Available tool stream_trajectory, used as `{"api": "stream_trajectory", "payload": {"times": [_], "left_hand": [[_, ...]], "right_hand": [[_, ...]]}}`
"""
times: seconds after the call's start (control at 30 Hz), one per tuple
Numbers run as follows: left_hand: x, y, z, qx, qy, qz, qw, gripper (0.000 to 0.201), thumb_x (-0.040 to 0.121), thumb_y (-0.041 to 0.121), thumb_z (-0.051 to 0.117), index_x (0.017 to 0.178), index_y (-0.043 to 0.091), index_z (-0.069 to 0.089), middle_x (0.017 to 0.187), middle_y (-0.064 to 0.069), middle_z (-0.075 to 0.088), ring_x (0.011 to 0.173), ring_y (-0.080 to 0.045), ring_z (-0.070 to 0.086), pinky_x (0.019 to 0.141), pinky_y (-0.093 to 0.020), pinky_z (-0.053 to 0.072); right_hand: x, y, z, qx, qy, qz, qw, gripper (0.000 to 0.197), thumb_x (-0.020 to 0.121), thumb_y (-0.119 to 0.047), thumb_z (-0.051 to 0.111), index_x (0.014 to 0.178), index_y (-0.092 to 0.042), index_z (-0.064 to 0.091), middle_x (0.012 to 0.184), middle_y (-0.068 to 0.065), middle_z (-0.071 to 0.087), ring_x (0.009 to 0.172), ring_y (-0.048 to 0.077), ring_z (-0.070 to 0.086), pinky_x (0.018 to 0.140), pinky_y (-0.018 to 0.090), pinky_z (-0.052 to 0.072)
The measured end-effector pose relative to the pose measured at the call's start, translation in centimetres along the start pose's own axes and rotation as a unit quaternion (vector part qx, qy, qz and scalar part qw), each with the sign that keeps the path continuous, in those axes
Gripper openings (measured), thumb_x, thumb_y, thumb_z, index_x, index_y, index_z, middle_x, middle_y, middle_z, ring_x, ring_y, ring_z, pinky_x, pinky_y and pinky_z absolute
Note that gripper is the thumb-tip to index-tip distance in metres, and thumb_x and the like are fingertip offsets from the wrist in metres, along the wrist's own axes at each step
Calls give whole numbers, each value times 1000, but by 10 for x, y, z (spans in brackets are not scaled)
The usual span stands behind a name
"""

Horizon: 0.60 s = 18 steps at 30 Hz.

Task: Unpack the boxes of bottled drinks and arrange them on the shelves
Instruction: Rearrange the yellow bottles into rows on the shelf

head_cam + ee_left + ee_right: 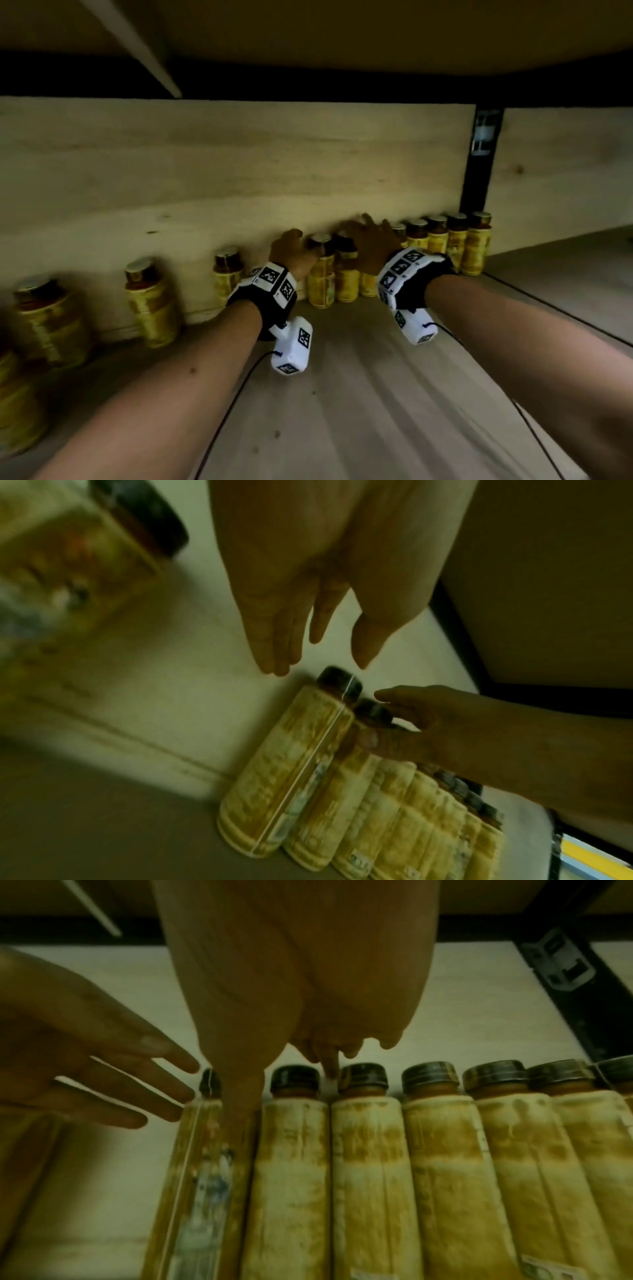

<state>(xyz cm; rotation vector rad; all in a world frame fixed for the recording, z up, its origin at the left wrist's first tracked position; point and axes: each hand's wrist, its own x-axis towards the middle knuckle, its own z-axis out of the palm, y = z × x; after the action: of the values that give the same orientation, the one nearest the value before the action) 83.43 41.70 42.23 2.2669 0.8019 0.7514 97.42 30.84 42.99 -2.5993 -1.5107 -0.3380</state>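
A row of yellow-labelled, dark-capped bottles (455,246) stands tight against the shelf's wooden back panel (239,164). My right hand (368,243) reaches over the left end of that row. Its thumb (243,1096) and index finger (330,1069) straddle the neck of the second bottle from the left (291,1164); the other fingers are lifted. My left hand (291,248) hovers beside the end bottle (284,772), fingers (274,656) straight and apart, holding nothing. In the left wrist view the right thumb (368,739) presses on the second bottle's neck.
More of the same bottles (150,301) stand spaced apart along the back panel to the left, some blurred at the far left (48,322). A black upright post (479,164) splits the back wall at the right. The shelf board (342,394) runs toward me under the upper shelf (342,31).
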Motion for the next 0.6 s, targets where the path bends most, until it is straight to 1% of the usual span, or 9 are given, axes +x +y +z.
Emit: {"api": "stream_trajectory", "payload": {"times": [0.07, 0.13, 0.2, 0.27, 0.37, 0.4, 0.5, 0.53, 0.6], "left_hand": [[7, -2, 20, -23, -14, 8, 1000, 36, 87, 35, 65, 118, 16, 65, 116, -8, 67, 110, -28, 61, 86, -29, 46], [6, -9, 30, -76, 1, 21, 997, 32, 86, 36, 66, 114, 20, 65, 112, -2, 68, 106, -21, 62, 84, -25, 44], [-1, -16, 32, -75, 14, 40, 996, 34, 86, 32, 68, 116, 17, 63, 113, 0, 67, 105, -18, 61, 84, -23, 42], [-12, -20, 25, -72, -1, 50, 996, 34, 84, 28, 71, 114, 14, 64, 111, -2, 68, 104, -18, 62, 85, -25, 44], [-41, -22, 1, -57, -25, 52, 997, 31, 80, 32, 73, 106, 15, 67, 103, 0, 70, 97, -17, 64, 86, -29, 49], [-52, -26, -9, -67, -31, 51, 996, 30, 79, 33, 74, 102, 15, 69, 99, -1, 71, 95, -18, 65, 85, -33, 51], [-94, -37, -46, -96, -47, 46, 993, 22, 79, 26, 76, 97, 13, 72, 92, -2, 73, 89, -14, 67, 80, -31, 51], [-108, -43, -60, -99, -48, 33, 993, 25, 77, 29, 78, 98, 16, 73, 94, 1, 74, 90, -11, 67, 80, -29, 51], [-136, -53, -86, -116, -38, 5, 993, 34, 71, 35, 82, 100, 18, 74, 98, 3, 74, 94, -9, 67, 85, -28, 52]], "right_hand": [[-3, -2, 9, -35, 31, -36, 998, 74, 88, -51, 61, 148, -19, 33, 154, 8, 33, 147, 30, 16, 119, 54, 6], [-12, -7, 15, -38, 76, -61, 995, 75, 84, -42, 69, 145, -14, 37, 139, 16, 45, 134, 37, 36, 115, 51, 22], [-26, -12, 19, 20, 90, -67, 993, 76, 81, -34, 72, 144, -9, 37, 133, 18, 44, 121, 39, 45, 99, 44, 41], [-42, -19, 17, 82, 75, -54, 992, 70, 78, -32, 73, 138, -8, 45, 133, 17, 41, 115, 36, 50, 87, 37, 47], [-63, -32, 3, 190, 52, -34, 980, 48, 63, -33, 83, 102, -19, 59, 113, 10, 54, 103, 30, 57, 74, 32, 48], [-71, -39, -2, 236, 43, -31, 970, 49, 58, -32, 86, 98, -21, 59, 107, 8, 58, 100, 28, 59, 74, 33, 50], [-103, -70, -13, 343, 28, -17, 939, 73, 56, -30, 91, 120, -17, 58, 111, 0, 65, 103, 17, 61, 87, 36, 54], [-114, -83, -14, 377, 26, -14, 926, 73, 57, -28, 92, 121, -18, 58, 110, -3, 66, 104, 14, 62, 89, 34, 54], [-133, -110, -14, 419, 18, -19, 908, 53, 60, -25, 91, 103, -27, 61, 99, -9, 68, 98, 10, 64, 87, 30, 55]]}}
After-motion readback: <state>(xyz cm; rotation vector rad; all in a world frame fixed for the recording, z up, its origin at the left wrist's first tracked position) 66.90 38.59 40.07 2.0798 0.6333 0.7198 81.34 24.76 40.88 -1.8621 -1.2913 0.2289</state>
